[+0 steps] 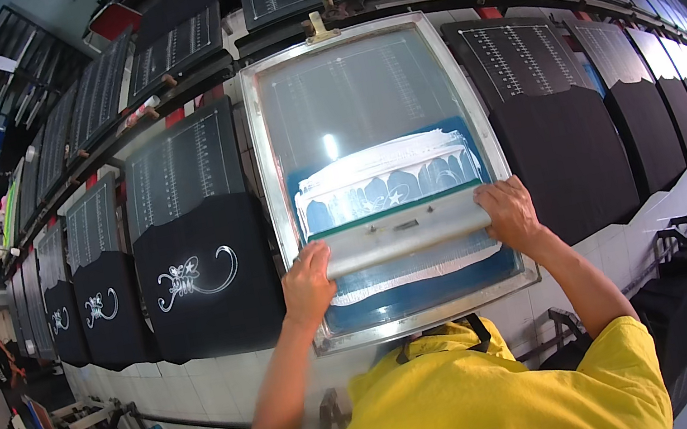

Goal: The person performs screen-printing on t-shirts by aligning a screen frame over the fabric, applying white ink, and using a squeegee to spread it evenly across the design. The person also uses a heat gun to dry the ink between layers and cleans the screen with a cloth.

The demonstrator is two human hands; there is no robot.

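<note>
Both hands grip a squeegee [402,233] with a metal holder and a green blade edge, laid across a screen-printing frame [471,105]. My left hand [309,281] is closed around its left end, my right hand [510,213] around its right end. White ink [381,164] is spread over the blue stencil area [458,132] beyond the blade, with a thinner white band on the near side. A faint floral design shows through the mesh by the blade. The metal-rimmed frame lies over a printing board, and what is under it is largely hidden.
To the left, a black shirt [215,292] with a white scroll print lies on a board [179,165]; others like it stand beyond. To the right are unprinted black shirts [566,148] on boards. A clamp [320,27] sits at the frame's far edge. More boards line the far row.
</note>
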